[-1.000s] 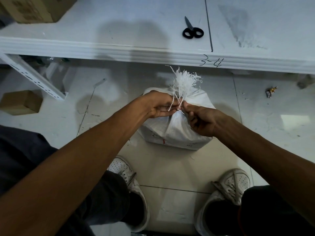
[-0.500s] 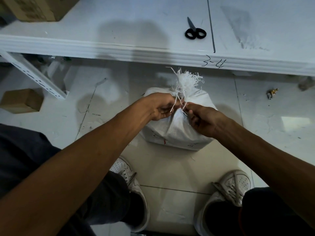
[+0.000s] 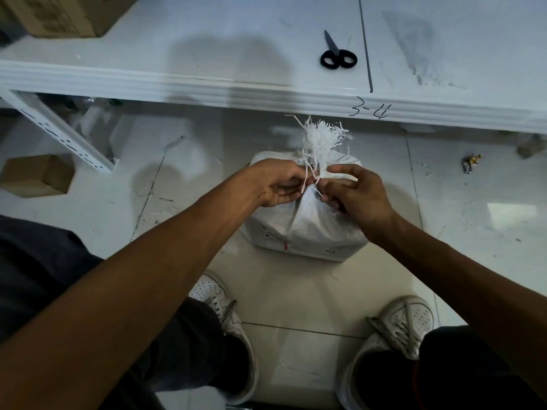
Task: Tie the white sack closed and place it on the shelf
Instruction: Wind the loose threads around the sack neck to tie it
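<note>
Looking down through the head camera, I see the white sack point(image 3: 305, 232) standing on the pale tiled floor point(image 3: 296, 291), just on the near side of the shelf point(image 3: 207, 54) and between the two arms. Its neck is gathered into a tight bunch, and a frayed tuft point(image 3: 321, 137) of white fibres sticks up from it on the far side of the hands.

My left hand point(image 3: 281, 184) sits against the left of the neck with its fingers curled, pinching thin white strands point(image 3: 304, 183) that hang from the tuft. My right hand point(image 3: 359, 196) is against the right of the neck, thumb laid across the bunched cloth and fingers curled in on the same strands. The two hands almost touch at the neck. I cannot tell whether a knot is formed there.

On the shelf, black scissors point(image 3: 337, 54) lie far and a little right of the sack, and a cardboard box point(image 3: 65, 16) sits at the far left corner. "3-4" point(image 3: 370, 111) is written on the shelf's front edge. A small brown box point(image 3: 35, 176) lies on the floor at the left, and a crumpled scrap point(image 3: 471, 162) at the right. Two white shoes point(image 3: 398, 329) stand near, on this side of the sack.
</note>
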A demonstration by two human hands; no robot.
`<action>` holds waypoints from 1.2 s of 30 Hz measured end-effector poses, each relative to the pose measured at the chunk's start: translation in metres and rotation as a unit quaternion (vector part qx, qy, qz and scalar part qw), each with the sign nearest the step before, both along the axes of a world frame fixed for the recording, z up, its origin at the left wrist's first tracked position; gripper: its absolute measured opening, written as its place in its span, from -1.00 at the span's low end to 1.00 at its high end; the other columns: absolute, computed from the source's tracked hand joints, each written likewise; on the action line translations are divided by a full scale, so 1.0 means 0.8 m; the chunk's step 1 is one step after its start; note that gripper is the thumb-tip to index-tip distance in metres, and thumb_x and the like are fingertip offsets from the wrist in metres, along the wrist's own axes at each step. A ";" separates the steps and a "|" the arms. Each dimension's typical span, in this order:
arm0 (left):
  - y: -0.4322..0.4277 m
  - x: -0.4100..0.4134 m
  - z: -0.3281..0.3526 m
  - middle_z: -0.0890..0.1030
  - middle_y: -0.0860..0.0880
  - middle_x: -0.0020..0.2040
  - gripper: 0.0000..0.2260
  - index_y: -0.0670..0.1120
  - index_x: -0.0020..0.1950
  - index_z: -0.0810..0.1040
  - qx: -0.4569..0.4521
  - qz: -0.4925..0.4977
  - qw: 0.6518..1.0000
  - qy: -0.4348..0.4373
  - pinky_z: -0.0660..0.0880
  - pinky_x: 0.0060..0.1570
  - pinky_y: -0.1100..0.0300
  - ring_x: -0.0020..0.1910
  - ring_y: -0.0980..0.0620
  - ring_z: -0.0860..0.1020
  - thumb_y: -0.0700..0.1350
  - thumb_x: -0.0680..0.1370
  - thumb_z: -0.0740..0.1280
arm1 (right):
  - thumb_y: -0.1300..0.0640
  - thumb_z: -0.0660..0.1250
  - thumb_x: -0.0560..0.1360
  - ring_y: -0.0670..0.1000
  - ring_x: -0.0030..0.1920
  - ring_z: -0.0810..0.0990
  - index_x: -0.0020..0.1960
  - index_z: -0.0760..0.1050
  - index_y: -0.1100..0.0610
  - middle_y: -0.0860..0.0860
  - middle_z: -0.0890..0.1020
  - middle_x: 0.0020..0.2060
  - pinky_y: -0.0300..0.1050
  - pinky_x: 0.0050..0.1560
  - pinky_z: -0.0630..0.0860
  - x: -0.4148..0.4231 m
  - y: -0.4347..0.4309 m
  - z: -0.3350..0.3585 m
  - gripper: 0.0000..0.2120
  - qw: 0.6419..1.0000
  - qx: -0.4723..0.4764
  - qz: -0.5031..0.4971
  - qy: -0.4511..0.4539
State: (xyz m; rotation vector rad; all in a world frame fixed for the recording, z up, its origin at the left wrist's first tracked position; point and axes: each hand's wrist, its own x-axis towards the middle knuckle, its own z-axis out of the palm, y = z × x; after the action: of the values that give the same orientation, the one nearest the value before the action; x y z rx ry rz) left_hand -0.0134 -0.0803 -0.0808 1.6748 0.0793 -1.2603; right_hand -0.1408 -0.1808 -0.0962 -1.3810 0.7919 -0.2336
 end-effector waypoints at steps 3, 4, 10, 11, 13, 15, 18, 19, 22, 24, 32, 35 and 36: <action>0.000 0.000 0.001 0.63 0.02 -0.26 -0.91 -0.09 -0.19 0.61 -0.002 -0.008 1.000 -0.002 0.53 -0.18 0.32 -0.27 0.16 0.55 -0.24 0.50 0.39 | 0.29 0.44 0.44 -0.01 -0.37 0.69 0.16 0.43 0.20 0.03 0.71 -0.31 -0.15 -0.34 0.60 -0.005 0.001 0.004 -0.67 0.994 -0.100 0.021 -0.026; 0.000 0.000 0.002 0.64 0.03 -0.27 -0.91 -0.09 -0.20 0.61 -0.002 -0.012 1.000 -0.003 0.54 -0.21 0.33 -0.28 0.17 0.56 -0.23 0.50 0.40 | 0.29 0.44 0.44 0.03 -0.33 0.70 0.15 0.41 0.19 0.05 0.72 -0.27 -0.12 -0.28 0.62 -0.005 0.001 0.005 -0.67 0.991 -0.125 0.030 -0.027; 0.003 0.003 0.007 0.68 0.02 -0.32 -0.93 -0.11 -0.17 0.63 -0.011 -0.028 1.000 0.006 0.58 -0.27 0.35 -0.31 0.17 0.59 -0.24 0.50 0.41 | 0.21 0.44 0.44 -0.18 -0.31 0.66 0.06 0.34 0.06 -0.10 0.69 -0.26 -0.35 -0.31 0.53 -0.006 0.001 -0.002 -0.67 0.964 -0.262 0.051 -0.008; 0.003 0.002 0.007 0.68 0.02 -0.32 -0.93 -0.11 -0.17 0.63 -0.010 -0.034 0.999 -0.003 0.59 -0.28 0.35 -0.31 0.17 0.60 -0.25 0.49 0.42 | 0.21 0.44 0.43 -0.19 -0.30 0.65 0.06 0.34 0.05 -0.11 0.69 -0.27 -0.36 -0.32 0.52 -0.006 0.002 -0.003 -0.67 0.960 -0.276 0.051 -0.007; 0.001 0.002 0.006 0.69 0.01 -0.28 -0.91 -0.11 -0.19 0.64 -0.006 -0.041 0.999 -0.031 0.58 -0.29 0.33 -0.29 0.16 0.62 -0.28 0.47 0.43 | 0.21 0.44 0.43 -0.18 -0.28 0.65 0.05 0.32 0.02 -0.11 0.69 -0.28 -0.34 -0.31 0.53 -0.006 0.002 -0.004 -0.65 0.955 -0.291 0.049 -0.007; 0.000 0.002 0.005 0.71 -0.01 -0.22 -0.93 -0.12 -0.17 0.65 -0.004 -0.037 0.997 -0.064 0.59 -0.26 0.31 -0.23 0.13 0.65 -0.28 0.44 0.45 | 0.20 0.44 0.42 -0.18 -0.28 0.65 0.04 0.30 0.01 -0.11 0.69 -0.29 -0.34 -0.31 0.52 -0.005 0.003 -0.005 -0.64 0.952 -0.301 0.049 -0.010; 0.001 0.003 0.007 0.71 -0.08 -0.17 -0.93 -0.18 -0.12 0.67 0.000 -0.039 0.994 -0.102 0.60 -0.19 0.26 -0.20 0.07 0.66 -0.27 0.41 0.48 | 0.20 0.45 0.43 -0.18 -0.29 0.64 0.04 0.26 0.01 -0.11 0.68 -0.30 -0.37 -0.28 0.50 -0.004 0.004 -0.004 -0.61 0.947 -0.317 0.055 -0.017; 0.001 0.003 0.008 0.72 -0.10 -0.17 -0.90 -0.20 -0.10 0.67 0.005 -0.042 0.993 -0.111 0.59 -0.19 0.26 -0.21 0.06 0.66 -0.26 0.40 0.49 | 0.20 0.46 0.43 -0.18 -0.29 0.64 0.04 0.25 0.02 -0.12 0.68 -0.31 -0.38 -0.26 0.50 -0.004 0.004 -0.004 -0.60 0.945 -0.322 0.057 -0.021; 0.004 0.005 0.010 0.74 -0.12 -0.15 -0.85 -0.24 -0.04 0.68 0.014 -0.053 0.989 -0.137 0.56 -0.24 0.25 -0.22 0.05 0.68 -0.24 0.41 0.50 | 0.21 0.44 0.44 -0.18 -0.28 0.64 0.05 0.22 0.06 -0.11 0.68 -0.33 -0.41 -0.26 0.48 -0.004 0.005 -0.005 -0.60 0.938 -0.338 0.072 -0.026; 0.006 0.006 0.012 0.73 -0.12 -0.18 -0.91 -0.23 -0.11 0.67 0.015 -0.058 0.987 -0.151 0.53 -0.26 0.26 -0.22 0.04 0.68 -0.24 0.42 0.48 | 0.22 0.43 0.45 -0.16 -0.29 0.64 0.06 0.21 0.07 -0.08 0.69 -0.32 -0.37 -0.24 0.50 -0.004 0.008 -0.005 -0.60 0.933 -0.349 0.083 -0.024; 0.007 0.003 0.020 0.69 -0.09 -0.29 -0.88 -0.17 -0.25 0.59 0.044 -0.115 0.971 -0.203 0.46 -0.30 0.25 -0.35 0.12 0.63 -0.28 0.39 0.52 | 0.26 0.41 0.47 -0.24 -0.31 0.61 0.04 0.19 0.09 -0.02 0.69 -0.31 -0.50 -0.28 0.42 -0.003 0.013 -0.003 -0.61 0.931 -0.351 0.094 -0.033; 0.006 0.005 0.018 0.65 0.01 -0.43 -0.84 -0.16 -0.26 0.56 0.039 -0.106 0.971 -0.211 0.54 -0.29 0.27 -0.45 0.17 0.60 -0.31 0.38 0.53 | 0.26 0.41 0.45 -0.13 -0.30 0.62 0.03 0.18 0.09 -0.01 0.69 -0.31 -0.41 -0.28 0.46 -0.002 0.011 -0.005 -0.60 0.929 -0.356 0.098 -0.035; 0.006 0.006 0.017 0.65 0.01 -0.43 -0.86 -0.18 -0.23 0.58 0.039 -0.106 0.971 -0.209 0.56 -0.29 0.28 -0.47 0.18 0.60 -0.31 0.38 0.53 | 0.26 0.41 0.45 -0.10 -0.30 0.63 0.03 0.18 0.09 0.02 0.68 -0.31 -0.36 -0.28 0.48 -0.002 0.010 -0.004 -0.61 0.929 -0.355 0.099 -0.032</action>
State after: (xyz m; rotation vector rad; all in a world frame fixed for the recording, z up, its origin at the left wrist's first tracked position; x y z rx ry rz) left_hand -0.0090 -0.0758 -0.0673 2.0268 -0.3166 -1.0398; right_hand -0.1423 -0.1728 -0.0997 -2.1113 0.5169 -0.4303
